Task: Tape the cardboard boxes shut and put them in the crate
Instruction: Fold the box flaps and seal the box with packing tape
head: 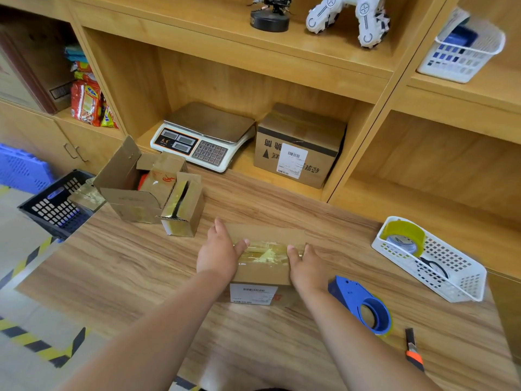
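While the tape dispenser [363,309] lies idle nearby, the left hand [218,253] and right hand [307,270] press flat against the cardboard box [262,273], thumbs apparently smoothing its tape [266,253] down.

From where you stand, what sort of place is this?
Probably a small parcel-packing station: a weighing scale and a labelled parcel sit on the shelf, and a blue tape dispenser lies on the table beside the taped cardboard box.

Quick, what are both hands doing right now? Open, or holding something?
Left hand: open, pressing flat on the box.
Right hand: open, pressing flat on the box too.
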The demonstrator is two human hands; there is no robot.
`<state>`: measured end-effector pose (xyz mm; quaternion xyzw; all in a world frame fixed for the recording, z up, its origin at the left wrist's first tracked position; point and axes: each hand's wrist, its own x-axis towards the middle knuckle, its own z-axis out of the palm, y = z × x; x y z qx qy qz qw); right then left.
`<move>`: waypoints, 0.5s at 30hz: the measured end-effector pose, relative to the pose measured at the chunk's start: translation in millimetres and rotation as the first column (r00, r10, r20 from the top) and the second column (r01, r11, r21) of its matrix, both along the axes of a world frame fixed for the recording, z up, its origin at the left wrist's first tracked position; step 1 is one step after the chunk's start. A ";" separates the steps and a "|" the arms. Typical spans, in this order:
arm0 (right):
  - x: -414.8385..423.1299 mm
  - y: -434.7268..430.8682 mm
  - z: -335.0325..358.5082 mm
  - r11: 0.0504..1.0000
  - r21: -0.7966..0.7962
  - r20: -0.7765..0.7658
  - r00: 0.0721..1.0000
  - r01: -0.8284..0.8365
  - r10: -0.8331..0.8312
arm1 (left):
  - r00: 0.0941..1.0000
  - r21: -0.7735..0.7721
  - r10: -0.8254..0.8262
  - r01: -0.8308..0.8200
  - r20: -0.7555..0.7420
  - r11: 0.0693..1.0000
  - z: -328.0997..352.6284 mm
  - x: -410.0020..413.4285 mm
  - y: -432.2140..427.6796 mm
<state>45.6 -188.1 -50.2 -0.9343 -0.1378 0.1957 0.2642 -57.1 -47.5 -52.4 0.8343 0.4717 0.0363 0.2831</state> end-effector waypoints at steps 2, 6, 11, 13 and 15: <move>0.9 1.5 0.0 1.000 -0.022 0.017 1.000 0.012 -0.012 | 1.000 0.024 -0.012 0.012 -0.025 1.000 0.7 0.5 -1.1; 1.8 0.7 -2.1 0.994 0.070 0.006 0.997 0.082 -0.083 | 1.000 0.025 -0.008 0.008 -0.019 1.000 1.4 -0.4 -0.9; -1.8 -0.3 0.4 0.960 0.215 -0.018 0.984 0.178 -0.178 | 0.997 -0.017 0.037 -0.036 0.071 0.999 2.9 -4.0 -0.2; -3.9 -2.0 3.2 0.961 0.210 -0.015 0.984 0.178 -0.179 | 0.994 -0.062 0.041 -0.035 0.101 0.997 5.9 -6.0 0.4; -8.8 -4.4 4.8 0.993 0.074 0.039 0.995 0.091 -0.094 | 0.994 -0.048 0.002 0.004 0.108 0.999 7.1 -10.7 -1.7</move>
